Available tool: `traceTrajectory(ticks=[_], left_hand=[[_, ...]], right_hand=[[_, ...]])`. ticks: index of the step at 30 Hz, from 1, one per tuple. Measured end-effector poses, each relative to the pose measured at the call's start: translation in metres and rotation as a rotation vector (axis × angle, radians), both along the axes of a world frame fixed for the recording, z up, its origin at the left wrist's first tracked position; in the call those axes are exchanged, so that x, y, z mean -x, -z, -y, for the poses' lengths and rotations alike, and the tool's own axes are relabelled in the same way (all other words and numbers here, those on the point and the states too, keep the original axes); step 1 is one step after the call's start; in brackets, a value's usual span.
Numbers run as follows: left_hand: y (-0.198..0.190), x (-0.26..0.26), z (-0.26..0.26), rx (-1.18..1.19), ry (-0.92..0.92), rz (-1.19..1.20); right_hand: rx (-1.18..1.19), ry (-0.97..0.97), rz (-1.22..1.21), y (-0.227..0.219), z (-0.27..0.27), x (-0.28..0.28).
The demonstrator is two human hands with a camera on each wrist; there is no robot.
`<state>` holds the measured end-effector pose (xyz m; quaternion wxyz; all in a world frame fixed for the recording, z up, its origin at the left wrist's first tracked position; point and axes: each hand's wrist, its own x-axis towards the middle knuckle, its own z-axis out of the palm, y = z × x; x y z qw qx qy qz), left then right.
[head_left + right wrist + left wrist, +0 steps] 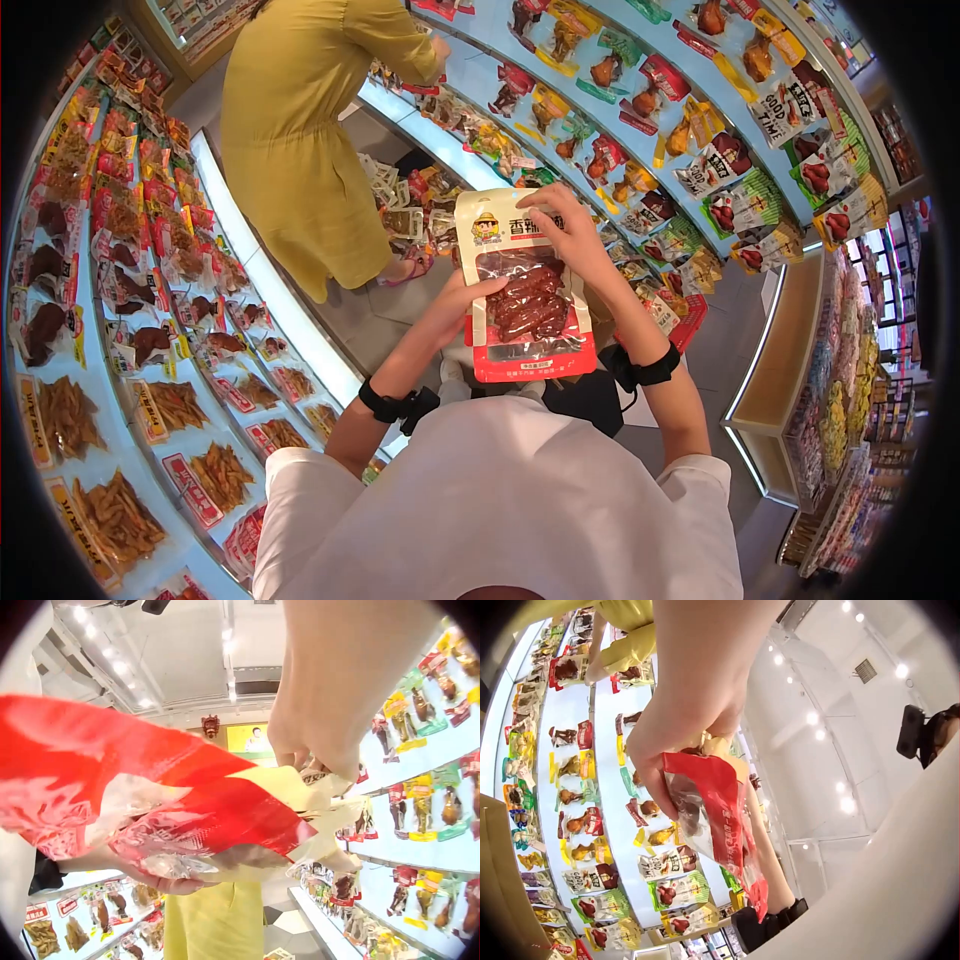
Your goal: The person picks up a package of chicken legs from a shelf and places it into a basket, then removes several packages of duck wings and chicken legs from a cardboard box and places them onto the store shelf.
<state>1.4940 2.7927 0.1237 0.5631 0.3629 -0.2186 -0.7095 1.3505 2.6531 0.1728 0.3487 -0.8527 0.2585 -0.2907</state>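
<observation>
A cream and red snack pouch (528, 305) is held upright in front of the white shirt. Its clear window shows glossy reddish-brown meat pieces, and a small cartoon figure is printed at the top left. My left hand (464, 298) grips the pouch's left side, thumb laid over the front and the other fingers hidden behind. At the top right corner, my right hand (572, 232) pinches the upper edge. The left wrist view shows the pouch's red lower end (720, 799) below the left hand (690, 712). In the right wrist view, the red part (172, 787) appears large and close.
Lit, sloping shelves (640, 120) of packaged meat snacks curve ahead and to the right. Another packed display (150, 300) runs along the left. A person in a yellow dress (300, 130) stands close at the front left. A wooden-sided display stand (785, 370) is at the right.
</observation>
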Motion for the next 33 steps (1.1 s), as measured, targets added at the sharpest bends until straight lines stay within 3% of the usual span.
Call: traceTrajectory(ticks=[5,13,17,22,26,31,33], left_hand=[[0.022,0.002,0.01,-0.052,-0.131,-0.026],[0.038,0.021,0.022,-0.064,-0.206,0.018],[0.046,0.031,0.023,-0.089,-0.227,-0.021],[0.069,0.044,0.027,-0.128,-0.151,-0.059],[0.049,0.052,0.03,-0.287,-0.15,-0.08],[0.045,0.058,0.031,-0.159,-0.186,-0.049],[0.043,0.059,0.031,-0.16,-0.127,0.085]], right_hand=[[-0.322,0.37,0.344,0.027,0.01,0.031],[-0.92,0.311,0.295,0.061,-0.039,0.062],[-0.945,0.233,0.11,0.085,-0.043,0.082],[-1.036,0.297,0.226,0.083,-0.063,0.096],[-1.043,0.317,0.342,0.088,-0.067,0.106],[-0.974,0.4,0.477,0.083,-0.065,0.108],[-0.912,0.439,0.527,0.078,-0.069,0.103]])
